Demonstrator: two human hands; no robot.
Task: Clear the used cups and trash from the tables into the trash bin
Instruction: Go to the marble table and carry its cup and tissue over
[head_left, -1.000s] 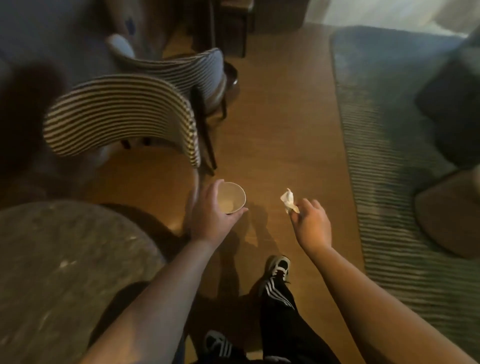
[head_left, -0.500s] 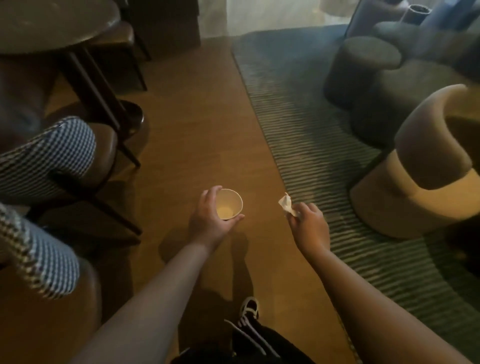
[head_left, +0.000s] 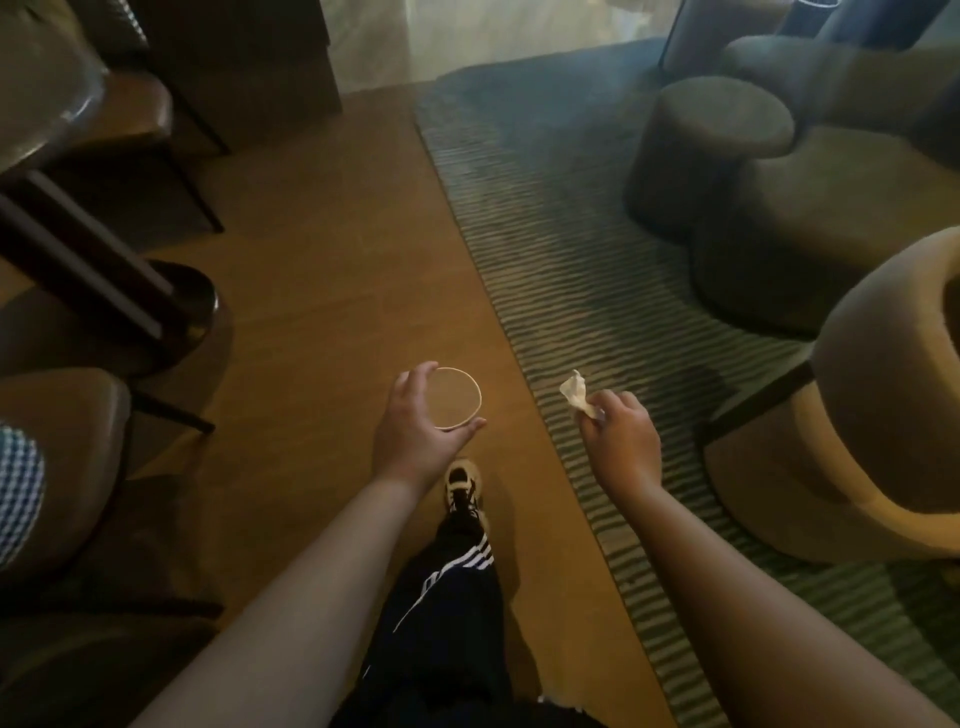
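Observation:
My left hand (head_left: 415, 434) grips an upright paper cup (head_left: 457, 397) from its side, fingers and thumb curled round the rim, above the wooden floor. A crumpled white napkin (head_left: 575, 392) sticks up out of my right hand (head_left: 618, 434), pinched between fingertips and thumb, over the edge of the striped rug. Both arms reach forward at waist height. No trash bin is in view.
A wooden floor strip (head_left: 332, 291) runs ahead between a dark table with its pedestal base (head_left: 176, 306) and brown chairs (head_left: 67, 441) on the left and a striped green rug (head_left: 561, 249) on the right. Round grey poufs (head_left: 711, 150) and a beige tub chair (head_left: 872, 410) stand on the rug.
The view has swung right and moved forward along the floor; the striped chairs slid off to the left and the rug seating came closer. Both hands keep their hold on the cup and napkin.

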